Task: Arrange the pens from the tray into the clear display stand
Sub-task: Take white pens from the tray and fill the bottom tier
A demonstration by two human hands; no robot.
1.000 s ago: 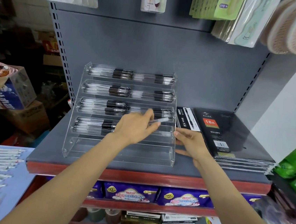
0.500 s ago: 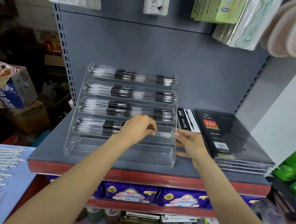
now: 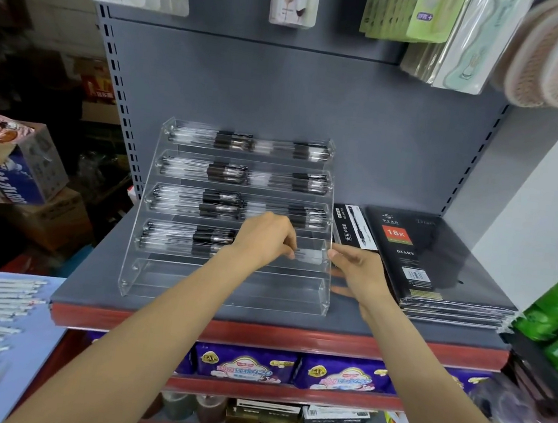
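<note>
The left hand (image 3: 268,237) pinches a clear pen (image 3: 309,255) — pale, blurred — lying level in the clear display stand's (image 3: 225,285) fourth tier. The right hand (image 3: 359,271), fingers loosely spread, touches its far end beside the stand's wall.

"18K" and "DIARY" on black notebook (image 3: 414,256)

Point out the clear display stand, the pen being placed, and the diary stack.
clear display stand (image 3: 221,284): head view, front wall of the empty bottom tier.
pen (image 3: 311,255): head view, clear barrel between the two hands.
diary stack (image 3: 438,259): head view, top black cover.
</note>
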